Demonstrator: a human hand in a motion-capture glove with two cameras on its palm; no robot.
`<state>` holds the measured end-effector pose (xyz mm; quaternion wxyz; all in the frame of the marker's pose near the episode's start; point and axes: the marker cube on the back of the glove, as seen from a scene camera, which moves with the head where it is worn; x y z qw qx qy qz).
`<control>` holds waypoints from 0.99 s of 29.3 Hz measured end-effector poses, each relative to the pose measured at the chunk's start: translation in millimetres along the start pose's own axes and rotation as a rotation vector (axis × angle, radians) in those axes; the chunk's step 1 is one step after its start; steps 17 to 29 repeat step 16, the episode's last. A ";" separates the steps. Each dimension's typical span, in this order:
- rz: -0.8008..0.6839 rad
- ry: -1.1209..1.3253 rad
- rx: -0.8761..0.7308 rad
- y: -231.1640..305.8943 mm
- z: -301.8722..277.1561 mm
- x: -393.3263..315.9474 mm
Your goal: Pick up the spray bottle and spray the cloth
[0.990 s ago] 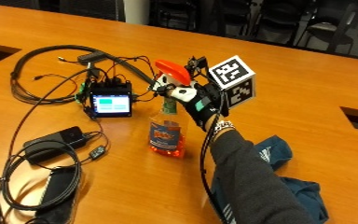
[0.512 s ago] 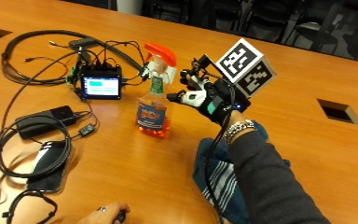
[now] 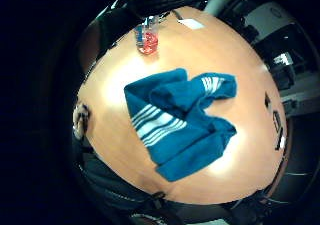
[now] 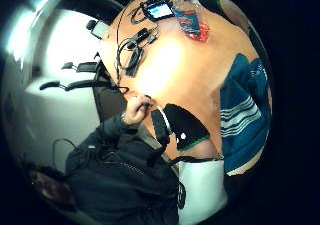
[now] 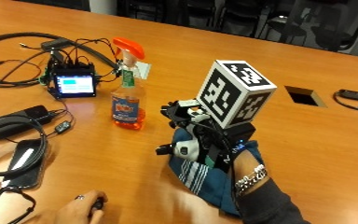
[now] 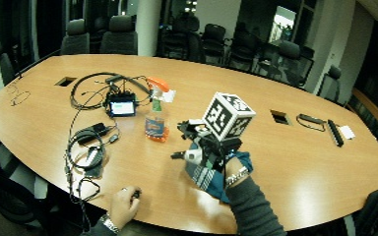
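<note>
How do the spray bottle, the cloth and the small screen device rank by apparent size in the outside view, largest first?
1. Spray bottle
2. Cloth, though the gloved hand hides much of it, so its rank against the bottle is unsure
3. Small screen device, clearly smallest

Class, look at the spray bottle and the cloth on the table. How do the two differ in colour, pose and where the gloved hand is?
The spray bottle stands upright with orange liquid and an orange trigger; the cloth lies crumpled and flat, blue with white stripes. The right hand hovers over the cloth, while the bottle stands apart from it, untouched. Both rest on the same wooden table.
</note>
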<state>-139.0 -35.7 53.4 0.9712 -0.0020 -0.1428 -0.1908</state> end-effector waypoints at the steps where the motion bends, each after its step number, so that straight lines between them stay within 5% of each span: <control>1: -0.008 0.015 0.004 5.0 -1.0 -2.7; 15: 0.063 0.114 -0.009 63.5 4.2 -6.1; 29: 0.067 0.112 -0.007 64.8 4.3 -5.9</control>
